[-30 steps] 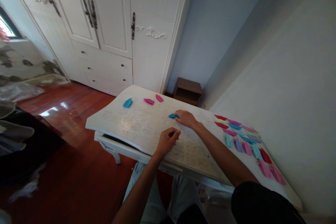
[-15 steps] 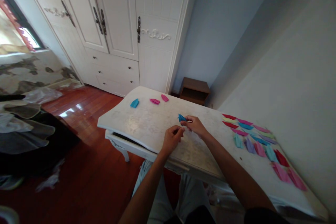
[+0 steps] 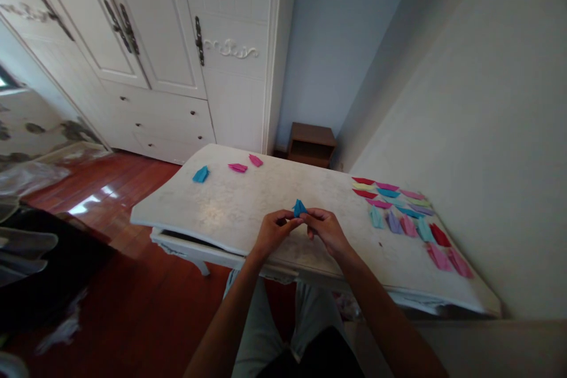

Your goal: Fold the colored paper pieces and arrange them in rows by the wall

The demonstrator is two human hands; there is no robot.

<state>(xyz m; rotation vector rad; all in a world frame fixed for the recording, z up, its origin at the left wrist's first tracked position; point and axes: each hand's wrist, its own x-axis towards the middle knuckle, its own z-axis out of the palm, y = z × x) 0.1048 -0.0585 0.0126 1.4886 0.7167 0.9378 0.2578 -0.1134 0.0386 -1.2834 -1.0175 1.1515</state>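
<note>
White wardrobe point(image 3: 177, 47) stands along the bg wall on our L, red-brown floor point(image 3: 146, 283) in front. Far L on the floor we've a dark thing point(image 3: 57, 283) w/ clear plastic on it; can't tell what it is. Next comes the white table point(image 3: 172, 201), its drawer front point(image 3: 195, 245) slightly out. Near its far L end lie a loose blue piece point(image 3: 201, 174) and, to its R, two pink pieces point(image 3: 238, 168), spaced apart, prob. so each can be picked up singly.

Mid-table, near the edge closest to us, our left hand point(image 3: 274, 233) has thumb & index pinched narrow on the held blue piece point(image 3: 299, 208), which sits btwn both hands, pointed end up. Our right hand point(image 3: 328, 230) pinches the other side, also narrow, prob. b/c such a small folded thing needs a steady grip from both sides. Behind the table: a brown cabinet point(image 3: 311, 144), open-fronted.

Over on the R, rows of coloured pieces point(image 3: 393, 221) lie close together by the pale wall point(image 3: 478, 130), some overlapping; we'd guess that's to save space & keep them apart from the loose ones.
</note>
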